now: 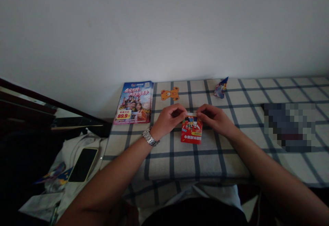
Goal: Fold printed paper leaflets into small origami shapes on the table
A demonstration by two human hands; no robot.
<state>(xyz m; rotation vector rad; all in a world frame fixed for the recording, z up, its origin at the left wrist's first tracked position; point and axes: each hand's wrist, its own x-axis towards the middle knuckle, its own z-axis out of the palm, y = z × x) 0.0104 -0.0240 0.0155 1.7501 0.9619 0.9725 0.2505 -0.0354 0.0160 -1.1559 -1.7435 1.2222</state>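
Between my two hands is a red printed leaflet (191, 137), its small colourful figures and lettering upside down to me. A narrow white strip shows along its far edge. My left hand (171, 118), with a silver watch at the wrist, pinches the far left corner between thumb and finger. At the far right corner my right hand (213, 118) pinches the paper in the same way. The leaflet's near part lies on or just above the checked cloth; I cannot tell which.
A stack of blue flyers (135, 102) lies at the back left, beside an orange bear cutout (170, 93). A folded blue paper piece (221, 88) stands near the wall. To the right is a blurred dark object (289, 126). A phone (83, 164) rests lower left.
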